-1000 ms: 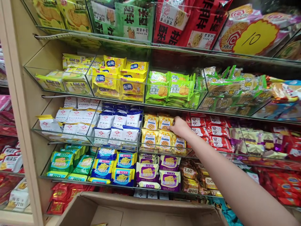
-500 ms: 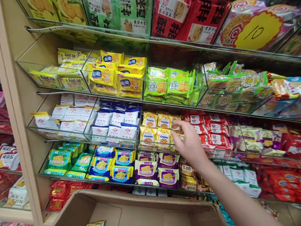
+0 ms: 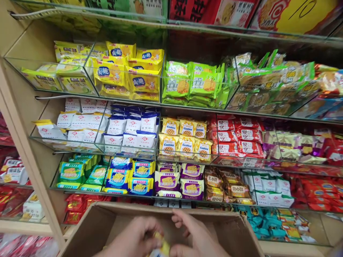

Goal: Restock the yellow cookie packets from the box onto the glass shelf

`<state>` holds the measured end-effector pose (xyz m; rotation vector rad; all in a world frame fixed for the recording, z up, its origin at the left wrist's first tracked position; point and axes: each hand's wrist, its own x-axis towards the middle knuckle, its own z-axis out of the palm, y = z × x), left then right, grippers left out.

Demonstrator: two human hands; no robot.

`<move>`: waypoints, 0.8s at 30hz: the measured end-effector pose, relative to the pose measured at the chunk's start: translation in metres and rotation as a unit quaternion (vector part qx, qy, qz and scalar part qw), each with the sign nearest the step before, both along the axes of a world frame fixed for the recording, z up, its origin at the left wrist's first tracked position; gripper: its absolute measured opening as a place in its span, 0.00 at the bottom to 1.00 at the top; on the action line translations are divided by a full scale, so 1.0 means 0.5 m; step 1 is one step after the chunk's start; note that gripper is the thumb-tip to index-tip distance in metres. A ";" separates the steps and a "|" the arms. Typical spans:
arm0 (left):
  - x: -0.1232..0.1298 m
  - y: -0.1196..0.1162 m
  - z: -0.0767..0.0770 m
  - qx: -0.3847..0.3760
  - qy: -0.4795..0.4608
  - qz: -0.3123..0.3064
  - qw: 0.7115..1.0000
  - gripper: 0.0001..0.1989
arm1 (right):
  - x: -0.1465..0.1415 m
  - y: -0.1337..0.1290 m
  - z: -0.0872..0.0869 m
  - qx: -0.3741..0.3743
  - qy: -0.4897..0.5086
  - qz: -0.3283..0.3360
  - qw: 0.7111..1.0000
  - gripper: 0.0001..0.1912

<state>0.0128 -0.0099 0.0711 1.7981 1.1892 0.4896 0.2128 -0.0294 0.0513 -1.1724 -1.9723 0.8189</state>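
Observation:
Both my hands are low in the view, over an open cardboard box (image 3: 171, 210). My left hand (image 3: 139, 237) has its fingers curled on a small yellow packet (image 3: 162, 246), partly hidden and blurred. Close on its right, my right hand (image 3: 191, 232) has its thumb and fingers apart, near the packet; whether it touches the packet is unclear. Above the box, yellow Cookies packets (image 3: 187, 146) stand in rows in a clear shelf bin, with purple soda biscuit packets (image 3: 192, 188) in the bin below.
Clear-fronted bins hold yellow packets (image 3: 111, 73), green packets (image 3: 203, 80), white packets (image 3: 131, 142) and red packets (image 3: 249, 148). A wooden upright (image 3: 26, 157) stands at the left. Teal packets (image 3: 264, 223) lie right of the box.
My right hand has left the Cookies bin and come down to the box. My left hand has come into view with a yellow packet. The view has tilted downward.

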 end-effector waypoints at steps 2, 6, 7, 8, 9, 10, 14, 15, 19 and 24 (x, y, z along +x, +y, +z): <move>0.033 0.014 0.034 0.044 -0.134 0.003 0.990 0.09 | -0.006 -0.001 0.030 -0.069 0.099 0.000 0.993 0.23; 0.079 0.021 0.076 0.004 -0.329 0.080 0.941 0.20 | 0.000 0.004 0.076 -0.087 0.271 -0.066 0.956 0.12; 0.083 0.020 0.080 -0.009 -0.348 0.085 0.934 0.21 | 0.002 0.005 0.081 -0.085 0.300 -0.089 0.946 0.13; 0.086 0.018 0.082 -0.020 -0.353 0.087 0.931 0.21 | 0.005 0.005 0.082 -0.083 0.324 -0.108 0.936 0.13; 0.087 0.016 0.081 -0.029 -0.348 0.089 0.933 0.20 | 0.006 0.004 0.080 -0.083 0.340 -0.120 0.929 0.14; 0.087 0.016 0.080 -0.037 -0.339 0.094 0.935 0.18 | 0.006 0.002 0.076 -0.086 0.348 -0.125 0.925 0.14; 0.086 0.022 0.073 -0.025 -0.308 0.103 0.945 0.14 | 0.006 -0.012 0.052 -0.046 0.295 -0.134 0.945 0.12; 0.087 0.025 0.072 -0.007 -0.299 0.099 0.949 0.14 | 0.007 -0.016 0.047 0.001 0.251 -0.142 0.957 0.11; 0.095 0.038 0.085 0.069 -0.252 0.052 0.964 0.12 | 0.025 -0.026 0.054 0.344 -0.063 -0.122 0.929 0.19; 0.128 0.045 0.174 0.174 -0.189 -0.035 0.966 0.11 | 0.063 -0.022 0.119 0.530 -0.274 -0.144 0.789 0.11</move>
